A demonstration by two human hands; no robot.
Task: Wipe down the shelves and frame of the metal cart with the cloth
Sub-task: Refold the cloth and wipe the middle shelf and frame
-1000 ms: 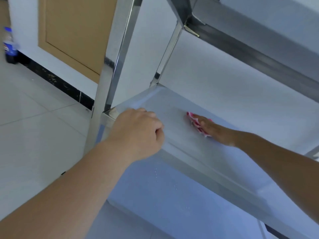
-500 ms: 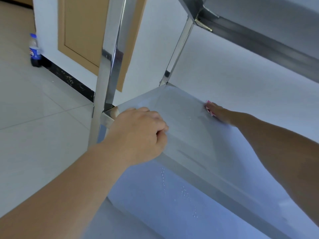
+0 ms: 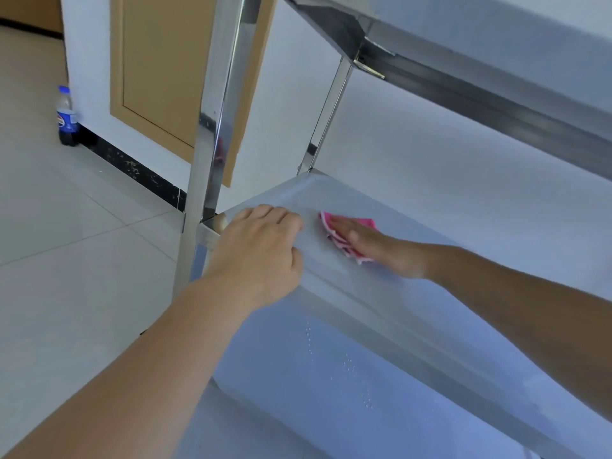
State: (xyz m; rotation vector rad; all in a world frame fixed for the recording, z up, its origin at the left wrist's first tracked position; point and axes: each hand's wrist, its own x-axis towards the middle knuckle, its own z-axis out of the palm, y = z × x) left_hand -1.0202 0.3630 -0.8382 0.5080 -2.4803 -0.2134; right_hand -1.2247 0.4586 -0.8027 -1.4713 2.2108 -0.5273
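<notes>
The metal cart's middle shelf (image 3: 414,260) runs from the centre toward the lower right, between the shiny front post (image 3: 212,144) and the thinner rear post (image 3: 328,117). My left hand (image 3: 261,250) grips the shelf's front rim close to the front post, fingers curled over the edge. My right hand (image 3: 374,243) lies flat on a pink cloth (image 3: 334,231) and presses it onto the shelf, just right of my left hand. An upper shelf (image 3: 496,87) hangs above. The bottom shelf (image 3: 314,376) carries water droplets.
A cola bottle with a blue label (image 3: 67,117) stands on the tiled floor by the white wall and black skirting. A tan wooden panel (image 3: 159,77) is behind the front post. Tiled floor (image 3: 66,243) stretches left of the cart.
My right hand slid the pink cloth from the shelf's rear edge back toward the front left, close to my left hand. The left hand kept its grip on the rim.
</notes>
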